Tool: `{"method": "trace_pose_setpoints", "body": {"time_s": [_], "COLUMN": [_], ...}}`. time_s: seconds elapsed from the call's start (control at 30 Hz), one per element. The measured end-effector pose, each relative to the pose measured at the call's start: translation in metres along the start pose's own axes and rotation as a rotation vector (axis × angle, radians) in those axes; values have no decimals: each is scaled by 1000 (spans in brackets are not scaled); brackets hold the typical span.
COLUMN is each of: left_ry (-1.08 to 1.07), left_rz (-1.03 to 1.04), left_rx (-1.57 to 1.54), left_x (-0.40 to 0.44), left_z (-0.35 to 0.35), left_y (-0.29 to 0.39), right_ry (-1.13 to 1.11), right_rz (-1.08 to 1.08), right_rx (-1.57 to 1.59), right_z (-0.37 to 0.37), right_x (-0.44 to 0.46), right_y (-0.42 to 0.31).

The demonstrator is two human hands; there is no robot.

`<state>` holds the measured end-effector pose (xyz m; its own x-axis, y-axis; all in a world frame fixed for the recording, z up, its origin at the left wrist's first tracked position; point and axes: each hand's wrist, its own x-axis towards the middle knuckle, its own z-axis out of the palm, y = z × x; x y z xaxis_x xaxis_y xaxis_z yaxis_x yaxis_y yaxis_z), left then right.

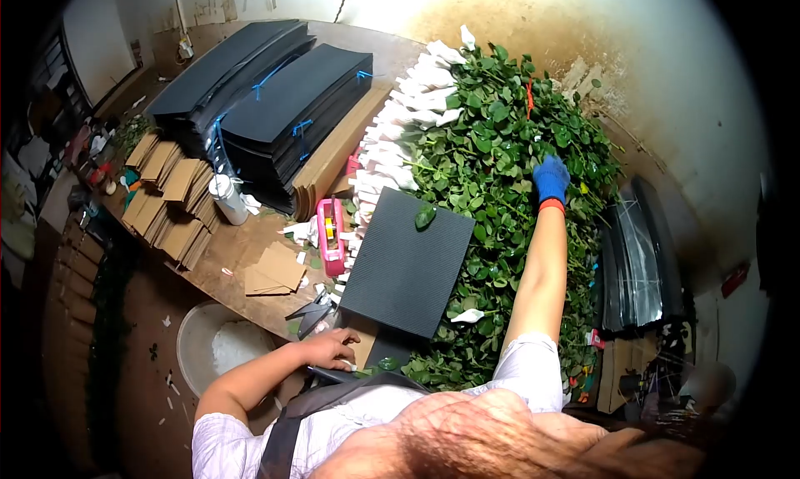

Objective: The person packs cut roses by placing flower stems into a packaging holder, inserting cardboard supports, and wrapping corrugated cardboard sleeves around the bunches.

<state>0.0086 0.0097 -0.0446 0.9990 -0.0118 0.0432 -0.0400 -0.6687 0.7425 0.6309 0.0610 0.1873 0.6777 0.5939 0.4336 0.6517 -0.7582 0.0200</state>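
Note:
My right hand (551,182), in a blue glove with an orange cuff, reaches onto the big heap of leafy green stems (492,179); its fingers are partly lost among the leaves. My left hand (333,348) is bare and rests at the near table edge, fingers bent, by a piece of brown cardboard (362,333). Whether it grips anything is unclear. A black ribbed sheet (408,262) lies tilted between my hands, with one leaf on it. White-wrapped flower heads (387,146) line the heap's left side.
Stacks of black sheets (292,96) tied with blue string stand at the back left. Nearby are cardboard pieces (171,200), a white bottle (227,199), a pink tape dispenser (331,237) and scissors (312,315). A white bucket (190,346) sits below; wrapped black sheets (640,262) stand right.

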Motion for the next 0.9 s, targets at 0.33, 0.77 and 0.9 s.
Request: {"method": "trace_pose_setpoints", "body": {"time_s": [0.33, 0.77, 0.9], "left_ry": [8, 39, 111], "left_rz": [-4, -27, -307], "left_rx": [-29, -136, -413], "left_x": [3, 1, -8], "left_z": [-1, 0, 19], "left_y": [2, -4, -13], "right_ry": [-363, -577, -674], "right_rz": [-331, -548, -400], "right_rx": [787, 731, 689], "right_z": [-57, -150, -123], "right_x": [-32, -302, -402], "right_y": [38, 87, 144]}}
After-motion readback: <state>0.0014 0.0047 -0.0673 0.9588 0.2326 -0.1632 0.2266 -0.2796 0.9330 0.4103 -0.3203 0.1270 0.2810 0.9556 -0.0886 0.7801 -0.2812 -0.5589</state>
